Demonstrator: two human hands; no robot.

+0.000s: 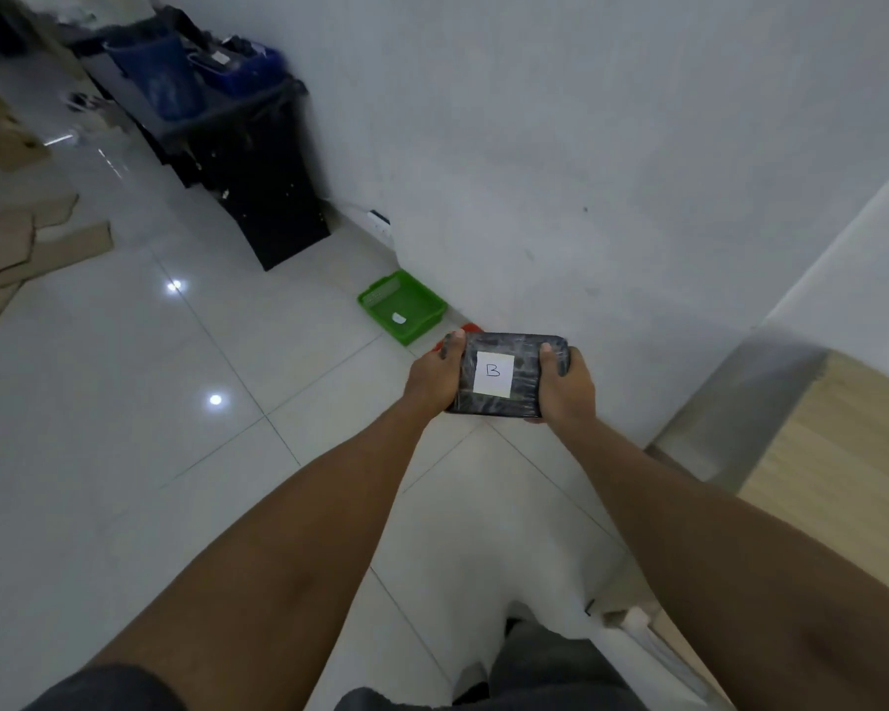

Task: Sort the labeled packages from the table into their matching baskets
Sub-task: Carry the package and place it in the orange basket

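A dark wrapped package (504, 346) with a white label marked "B" is held flat in front of me over the floor. My left hand (435, 374) grips its left end and my right hand (565, 384) grips its right end. Beyond it, a green basket (381, 305) sits on the floor against the wall, with a small white tag on its near side. A red basket (470, 328) shows only as a sliver behind the package, mostly hidden by it and my left hand.
The wooden table (832, 454) edge is at the right. A black bin (268, 187) with blue baskets (170, 79) on top stands along the wall at the back left. Flattened cardboard (27, 248) lies on the tiled floor at the left.
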